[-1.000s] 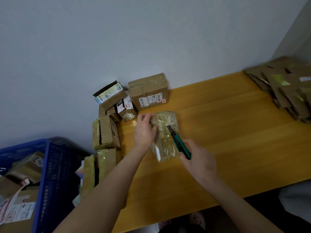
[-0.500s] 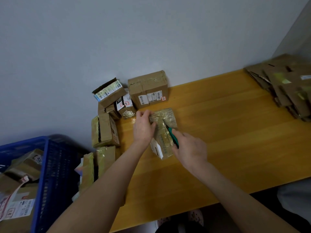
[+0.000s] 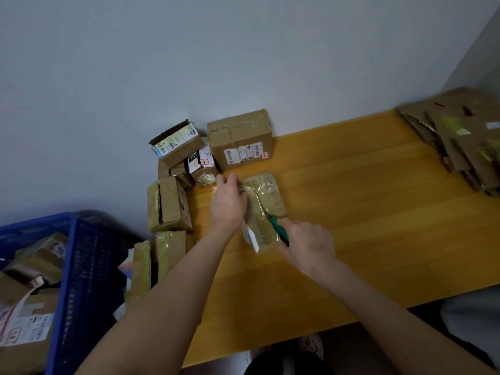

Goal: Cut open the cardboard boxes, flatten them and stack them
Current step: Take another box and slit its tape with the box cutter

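Box first: the small brown cardboard box wrapped in shiny clear tape (image 3: pixel 266 204) lies flat on the yellow wooden table (image 3: pixel 378 212), towards its left end, just in front of the unopened lot by the wall. My left hand (image 3: pixel 227 204) is on the box's left side, fingers curled over the far-left corner & gripping it. My right hand (image 3: pixel 308 244) is at the near-right corner, fingers closed round the green-handled utility knife (image 3: pixel 278 230). Only the front bit of the handle shows past my knuckles, pointing onto the taped top face near the right edge; the blade is too small to make out, so can't say if it's in the tape. Behind, vs. the grey wall, stands a bigger brown cardboard box with a white shipping label (image 3: pixel 240 140), near but not touching the one I hold. Left of it is a heap of small parcels, incl. an open-flapped carton with a printed label (image 3: pixel 176 143) on top. A blue plastic crate (image 3: pixel 81 266) w/ more parcels sits bottom left, off the table. Far right end: a pile of flattened brown cardboard (image 3: pixel 465 142), well apart from my hands.
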Action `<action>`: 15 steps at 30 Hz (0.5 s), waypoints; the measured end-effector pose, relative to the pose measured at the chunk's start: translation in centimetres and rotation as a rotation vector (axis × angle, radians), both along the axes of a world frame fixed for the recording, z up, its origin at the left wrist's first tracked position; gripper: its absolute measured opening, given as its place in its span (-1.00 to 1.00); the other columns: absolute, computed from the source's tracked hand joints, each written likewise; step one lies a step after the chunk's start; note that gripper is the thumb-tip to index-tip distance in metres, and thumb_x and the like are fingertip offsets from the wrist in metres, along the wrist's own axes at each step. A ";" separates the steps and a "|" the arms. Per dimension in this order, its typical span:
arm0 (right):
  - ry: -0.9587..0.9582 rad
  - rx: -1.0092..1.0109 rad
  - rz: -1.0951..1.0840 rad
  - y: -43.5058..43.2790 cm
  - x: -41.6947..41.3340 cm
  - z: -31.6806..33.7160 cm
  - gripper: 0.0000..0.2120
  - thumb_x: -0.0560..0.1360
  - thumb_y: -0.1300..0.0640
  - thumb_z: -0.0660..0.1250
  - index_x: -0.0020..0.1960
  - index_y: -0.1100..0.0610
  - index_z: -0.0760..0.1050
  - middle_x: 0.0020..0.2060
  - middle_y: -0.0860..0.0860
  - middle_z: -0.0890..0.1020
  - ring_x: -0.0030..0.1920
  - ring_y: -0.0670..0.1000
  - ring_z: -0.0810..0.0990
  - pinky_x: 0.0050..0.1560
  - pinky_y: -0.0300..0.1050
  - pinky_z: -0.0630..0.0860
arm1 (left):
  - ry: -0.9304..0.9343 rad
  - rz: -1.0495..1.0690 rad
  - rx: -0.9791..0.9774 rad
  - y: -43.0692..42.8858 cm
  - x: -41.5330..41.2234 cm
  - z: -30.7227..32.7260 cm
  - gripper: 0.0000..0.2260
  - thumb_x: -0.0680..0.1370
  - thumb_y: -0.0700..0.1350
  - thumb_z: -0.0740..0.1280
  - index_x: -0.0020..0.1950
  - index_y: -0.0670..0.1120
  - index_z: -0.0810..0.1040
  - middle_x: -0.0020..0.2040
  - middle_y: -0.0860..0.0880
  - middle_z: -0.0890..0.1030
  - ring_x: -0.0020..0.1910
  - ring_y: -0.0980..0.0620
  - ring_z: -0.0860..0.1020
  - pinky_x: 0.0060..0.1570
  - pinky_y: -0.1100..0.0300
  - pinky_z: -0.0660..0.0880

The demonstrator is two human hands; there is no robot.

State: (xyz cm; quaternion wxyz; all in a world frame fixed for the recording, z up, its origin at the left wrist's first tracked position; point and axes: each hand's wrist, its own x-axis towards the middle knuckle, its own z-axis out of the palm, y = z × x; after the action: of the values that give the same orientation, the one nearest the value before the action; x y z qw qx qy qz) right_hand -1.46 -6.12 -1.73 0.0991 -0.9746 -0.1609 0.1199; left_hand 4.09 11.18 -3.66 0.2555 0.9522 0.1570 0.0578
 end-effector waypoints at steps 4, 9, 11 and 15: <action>0.054 -0.022 0.016 -1.8 -1.0 -1.2 -0.58 0.50 -0.02 0.26 0.34 -0.07 0.32 0.01 -0.01 0.61 -0.04 0.09 0.61 -0.23 -0.14 0.41 | 0.047 0.074 0.009 0.9 0.7 -0.4 -0.70 0.56 -0.11 0.35 0.26 -0.09 0.43 0.29 -0.10 0.39 0.05 -0.07 0.53 -0.15 0.21 0.38; 0.082 0.397 -0.150 -4.6 -0.9 -2.1 -0.52 0.51 0.02 0.28 0.41 -0.10 0.32 -0.05 -0.08 0.59 -0.16 -0.05 0.58 -0.33 -0.22 0.43 | 0.115 0.142 0.007 2.2 1.0 -0.9 -0.68 0.56 -0.08 0.36 0.28 -0.10 0.42 0.34 -0.13 0.37 0.10 -0.14 0.54 -0.14 0.15 0.38; 0.179 0.607 -0.406 -4.5 0.2 -2.5 -0.64 0.54 0.03 0.28 0.33 -0.01 0.39 -0.18 -0.09 0.54 -0.26 -0.10 0.54 -0.37 -0.23 0.44 | 0.123 0.153 0.012 2.2 1.0 -0.9 -0.66 0.55 -0.06 0.36 0.29 -0.09 0.42 0.34 -0.14 0.37 0.11 -0.12 0.54 -0.15 0.15 0.39; 0.513 0.839 -0.701 -2.0 1.9 -3.9 -0.70 0.59 0.07 0.23 0.26 0.19 0.41 -0.03 0.04 0.58 -0.06 0.03 0.58 -0.09 -0.04 0.56 | 0.171 0.167 0.033 2.8 0.7 -0.5 -0.60 0.55 -0.03 0.37 0.31 -0.15 0.38 0.31 -0.18 0.38 0.11 -0.17 0.53 -0.14 0.10 0.40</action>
State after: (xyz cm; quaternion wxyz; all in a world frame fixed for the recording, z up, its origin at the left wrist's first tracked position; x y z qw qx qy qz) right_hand 0.41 -8.14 -5.64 0.5444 -0.7873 0.1654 0.2376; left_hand 4.75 13.96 -4.21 0.2197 0.9413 0.2562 0.0000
